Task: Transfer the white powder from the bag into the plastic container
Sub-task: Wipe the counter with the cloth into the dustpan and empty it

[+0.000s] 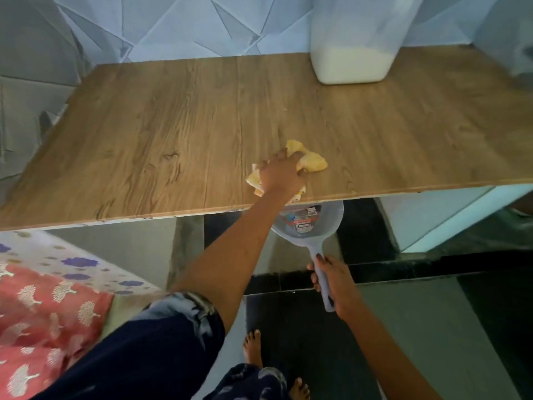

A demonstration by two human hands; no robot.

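A clear plastic container (353, 39) stands at the back right of the wooden table (173, 134), with white powder filling its bottom part. My left hand (281, 176) presses a crumpled yellow cloth (311, 161) onto the tabletop close to the front edge. My right hand (331, 280) grips the handle of a pale blue dustpan (310, 225), held just below the table edge under the cloth. No bag is in view.
A patterned blue wall rises behind the table. A bed with pink and floral fabric (43, 298) lies at the lower left. A pale cabinet (432, 220) stands under the table on the right. My bare feet (253, 346) rest on dark floor tiles.
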